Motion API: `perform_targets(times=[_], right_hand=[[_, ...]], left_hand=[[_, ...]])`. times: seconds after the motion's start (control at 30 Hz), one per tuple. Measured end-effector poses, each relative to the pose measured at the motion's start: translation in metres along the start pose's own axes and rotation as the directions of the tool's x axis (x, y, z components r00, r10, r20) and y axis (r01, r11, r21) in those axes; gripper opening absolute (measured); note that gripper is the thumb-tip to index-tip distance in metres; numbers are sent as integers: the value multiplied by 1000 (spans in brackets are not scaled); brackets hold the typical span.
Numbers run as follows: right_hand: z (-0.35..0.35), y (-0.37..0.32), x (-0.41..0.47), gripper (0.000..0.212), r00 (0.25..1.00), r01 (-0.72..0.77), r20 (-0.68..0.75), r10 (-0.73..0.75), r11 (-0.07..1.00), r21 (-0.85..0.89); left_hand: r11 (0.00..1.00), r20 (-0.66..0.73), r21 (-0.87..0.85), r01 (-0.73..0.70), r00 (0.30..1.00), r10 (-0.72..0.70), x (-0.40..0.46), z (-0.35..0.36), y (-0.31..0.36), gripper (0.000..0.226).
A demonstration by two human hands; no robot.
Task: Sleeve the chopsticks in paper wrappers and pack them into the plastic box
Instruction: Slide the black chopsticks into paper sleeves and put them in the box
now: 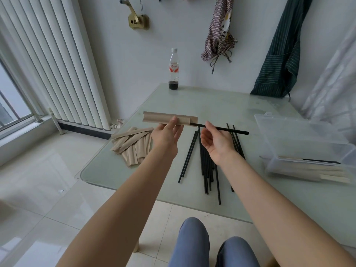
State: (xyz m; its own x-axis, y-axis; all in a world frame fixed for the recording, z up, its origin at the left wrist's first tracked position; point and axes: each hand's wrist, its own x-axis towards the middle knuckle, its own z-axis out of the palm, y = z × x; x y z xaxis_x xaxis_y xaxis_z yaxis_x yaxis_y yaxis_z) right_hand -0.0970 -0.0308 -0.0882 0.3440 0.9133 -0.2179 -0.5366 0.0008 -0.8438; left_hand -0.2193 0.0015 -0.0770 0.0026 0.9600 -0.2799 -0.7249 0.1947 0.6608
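1. The left hand (167, 134) pinches a tan paper wrapper (170, 118); its fingers are hidden behind the paper.
2. The right hand (215, 142) pinches a thin black chopstick (229, 129), its tip hidden inside the wrapper.
3. A clear plastic box (300, 132), cut off at right, sits on the frosted glass surface (221, 101) with sleeved pairs inside.

Bottle (174, 69) on glass table (221, 101); checked cloth (219, 35), striped apron (279, 54) on wall; radiator (57, 64).
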Motion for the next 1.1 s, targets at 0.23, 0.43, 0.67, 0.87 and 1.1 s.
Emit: perform_targets(times=[0.23, 0.43, 0.67, 0.87, 1.1], right_hand=[[-6, -3, 2, 17, 999, 6, -41, -3, 997, 78], [7, 1, -2, 16, 999, -28, 45, 25, 996, 80], [7, 10, 2, 14, 1000, -19, -12, 20, 999, 35], [7, 20, 8, 4, 992, -28, 105, 64, 950, -311], [15, 46, 17, 20, 997, 24, 26, 70, 32, -999]], left_hand=[[1000, -45, -19, 11, 999, -12, 1, -12, 7, 6], [1000, 21, -7, 23, 1000, -23, -3, -9, 6, 6], [999, -60, -14, 40, 997, -41, 6, -18, 14, 7], [998, -110, -28, 54, 992, -57, 14, -31, 20, 11], [999, -156, -21, 40, 987, -43, 21, -40, 25, 11]])
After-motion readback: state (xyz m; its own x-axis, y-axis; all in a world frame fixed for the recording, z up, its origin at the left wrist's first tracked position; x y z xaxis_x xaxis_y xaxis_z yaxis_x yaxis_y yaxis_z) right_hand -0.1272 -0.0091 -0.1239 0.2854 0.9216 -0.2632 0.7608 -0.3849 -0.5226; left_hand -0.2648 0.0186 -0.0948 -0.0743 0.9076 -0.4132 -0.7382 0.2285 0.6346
